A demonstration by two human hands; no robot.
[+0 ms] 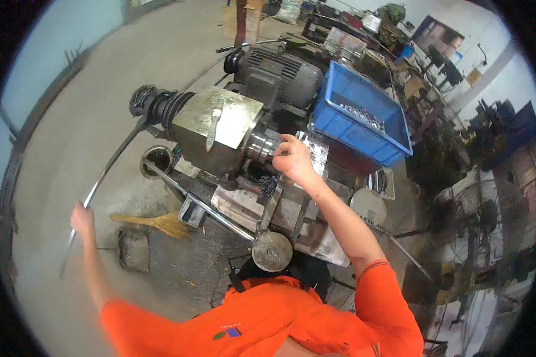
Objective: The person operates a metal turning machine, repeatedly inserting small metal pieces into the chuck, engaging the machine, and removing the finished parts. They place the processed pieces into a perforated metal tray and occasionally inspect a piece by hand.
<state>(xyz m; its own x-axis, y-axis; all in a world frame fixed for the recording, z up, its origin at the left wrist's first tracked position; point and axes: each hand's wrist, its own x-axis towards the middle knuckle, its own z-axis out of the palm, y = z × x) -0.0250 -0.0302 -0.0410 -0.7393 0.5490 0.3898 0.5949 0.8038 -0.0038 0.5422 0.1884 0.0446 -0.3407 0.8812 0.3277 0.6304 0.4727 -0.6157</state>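
My left hand [83, 219] is closed round a long metal lever [112, 160], which runs up to the black pulley end of a small lathe [190, 128]. At the lathe's other end, my right hand [293, 160] is beside the shiny round spindle nose [262, 146]. Its fingers are bent together at the tips; whatever they pinch, if anything, is too small to make out. On the headstock's flat metal cover lies a paintbrush [212, 134]. Dark metal chips [268, 185] are heaped below the spindle.
A blue plastic crate [366, 144] holding small metal parts stands beyond my right hand. Behind the headstock sits a finned electric motor [283, 74]. A straw broom [161, 224] lies on the floor at left. A round metal disc [272, 251] is close to my body.
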